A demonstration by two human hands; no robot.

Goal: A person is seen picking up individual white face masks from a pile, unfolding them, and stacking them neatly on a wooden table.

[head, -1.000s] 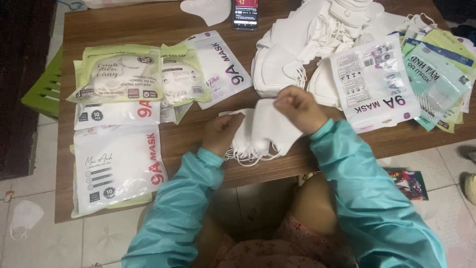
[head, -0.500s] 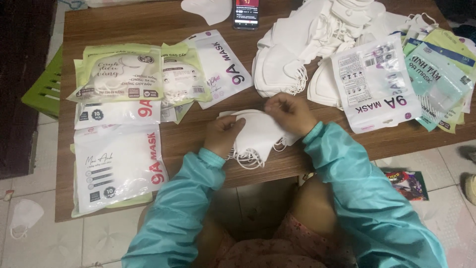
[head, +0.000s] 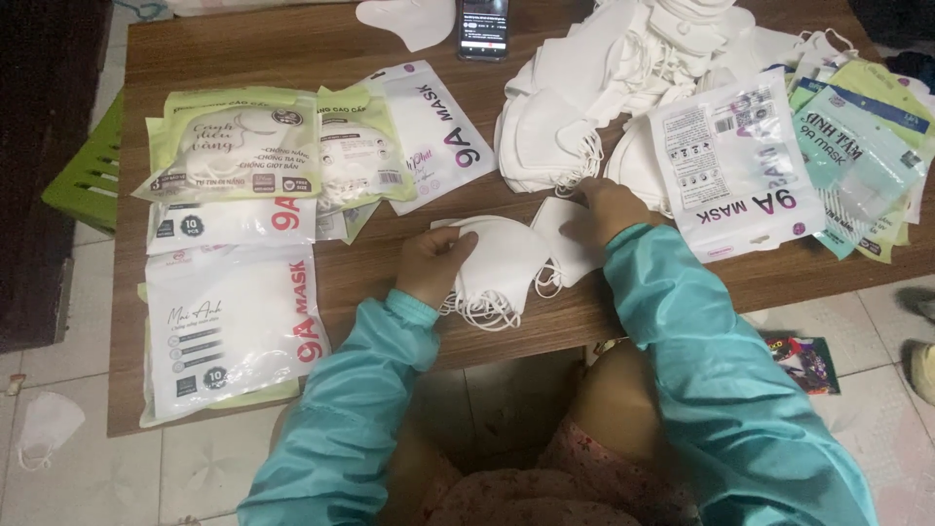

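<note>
Mid-frame, the left hand [head: 435,265] was curled round a small stack of white folded face masks [head: 497,261], pinning it to the brown wooden table [head: 292,44] so it stayed squared. The right hand [head: 602,209], fingers closed, pinched another white mask [head: 563,244] just beside it.

Face masks [head: 502,258]: white, with white ear loops. Table [head: 292,44]: brown wood grain. Sleeves [head: 701,331]: teal; stool [head: 93,175]: green; phone [head: 483,24]: black.

Left hand [head: 433,265] grips a stack of white masks [head: 497,263]; right hand [head: 606,209] rests on another mask [head: 570,255] just beside it.
</note>
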